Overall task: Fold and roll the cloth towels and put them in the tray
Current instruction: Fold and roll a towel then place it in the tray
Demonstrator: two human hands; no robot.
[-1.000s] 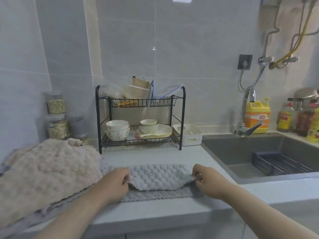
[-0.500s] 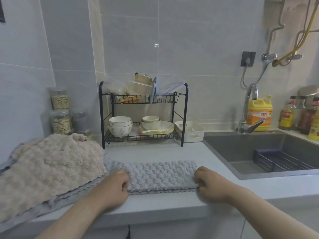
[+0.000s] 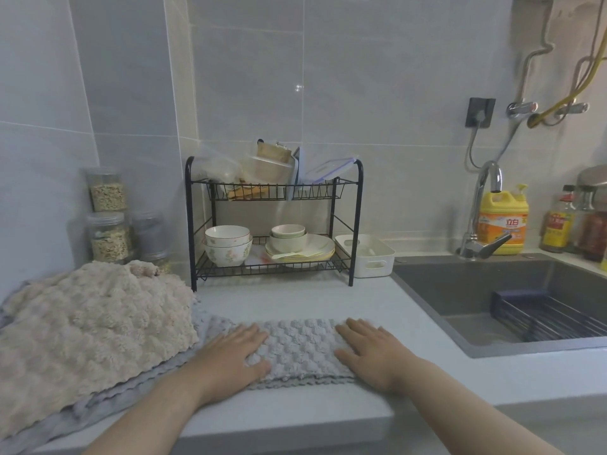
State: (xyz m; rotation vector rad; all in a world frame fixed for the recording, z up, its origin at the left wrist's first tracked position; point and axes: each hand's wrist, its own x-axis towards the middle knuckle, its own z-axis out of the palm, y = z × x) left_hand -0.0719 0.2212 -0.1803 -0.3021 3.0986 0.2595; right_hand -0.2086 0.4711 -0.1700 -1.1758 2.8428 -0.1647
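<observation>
A grey bumpy cloth towel (image 3: 300,348) lies folded into a long strip on the counter near its front edge. My left hand (image 3: 235,354) rests flat on the towel's left part, fingers spread. My right hand (image 3: 369,348) presses flat on its right part, holding nothing. A heap of beige fluffy towels (image 3: 88,336) sits to the left on top of more grey cloth (image 3: 108,405). The white plastic tray (image 3: 377,257) stands at the back, beside the dish rack and left of the sink.
A black two-tier dish rack (image 3: 274,224) with bowls and plates stands behind the towel. Jars (image 3: 106,218) line the left wall. The sink (image 3: 492,297) with a dark basket, a tap (image 3: 483,211), a yellow detergent bottle (image 3: 504,221) and sauce bottles fill the right.
The near half of the grey towel went over and down to make a strip. Both hands let go of its corners and now lie flat on top of it.
</observation>
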